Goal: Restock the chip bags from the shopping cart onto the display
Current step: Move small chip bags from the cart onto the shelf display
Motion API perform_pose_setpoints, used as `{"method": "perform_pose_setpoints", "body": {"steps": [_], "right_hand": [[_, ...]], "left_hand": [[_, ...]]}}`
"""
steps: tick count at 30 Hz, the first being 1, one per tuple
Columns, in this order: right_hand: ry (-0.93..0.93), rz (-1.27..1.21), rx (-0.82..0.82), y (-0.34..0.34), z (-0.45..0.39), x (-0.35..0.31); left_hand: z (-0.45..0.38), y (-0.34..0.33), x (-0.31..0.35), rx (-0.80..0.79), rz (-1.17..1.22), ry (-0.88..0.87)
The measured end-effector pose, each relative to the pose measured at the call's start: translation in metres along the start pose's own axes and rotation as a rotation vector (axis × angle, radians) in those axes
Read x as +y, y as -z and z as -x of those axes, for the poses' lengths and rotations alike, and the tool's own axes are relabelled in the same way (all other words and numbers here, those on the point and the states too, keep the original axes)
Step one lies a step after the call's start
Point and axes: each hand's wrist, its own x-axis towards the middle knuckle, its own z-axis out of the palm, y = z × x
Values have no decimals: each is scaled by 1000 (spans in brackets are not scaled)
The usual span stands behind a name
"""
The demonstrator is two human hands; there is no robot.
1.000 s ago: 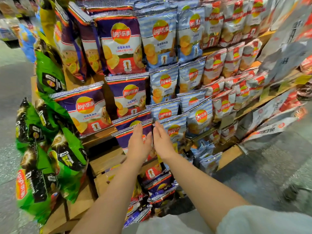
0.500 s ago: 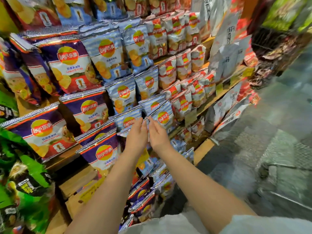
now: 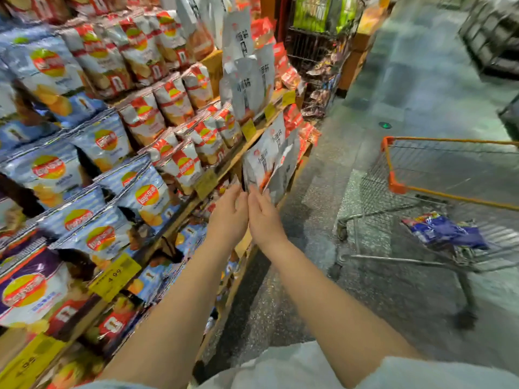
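Note:
My left hand (image 3: 229, 217) and my right hand (image 3: 265, 219) are stretched out side by side in front of the display (image 3: 179, 217), fingers straight, holding nothing. Their fingertips reach the lower edge of white-and-red snack bags (image 3: 269, 161) hanging at the display's right end. Blue chip bags (image 3: 146, 195) and red-and-white chip bags (image 3: 184, 164) fill the wooden shelves to the left. At the right stands the shopping cart (image 3: 393, 186) with an orange rim; a blue chip bag (image 3: 446, 230) lies in its basket.
Yellow price tags (image 3: 115, 275) hang on the shelf edges. Purple chip bags (image 3: 31, 290) sit at the lower left. A wire rack (image 3: 314, 49) with more snacks stands behind the display's end. Grey speckled floor (image 3: 407, 88) runs between the display and the cart.
The view has swung right, bringing the cart into sight. Both hands have moved together from the blue and purple bags to the white-and-red bags at the display's end.

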Motion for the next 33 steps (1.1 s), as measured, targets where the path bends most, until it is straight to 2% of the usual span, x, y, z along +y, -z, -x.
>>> {"method": "perform_pose_setpoints", "body": {"steps": [8,11,17,23,27,33], "right_hand": [[-109,-65,349,144,43,40],[-129,-79,466,187,55,56],[-192,203,714,285,65,103],[-315,289,811,405,39,140],[-417,412,848,488,18,138],[-401,531,888,562,-5,151]], "left_hand": [[24,-133,63,-303,-5,-99],[31,-179,90,-382,-64,-186],[29,-278,129,-501,-232,-409],[-10,-406,171,-599,-352,-614],[-36,-472,215,-594,-396,-650],[-60,-541,256,-585,-457,-722]]}}
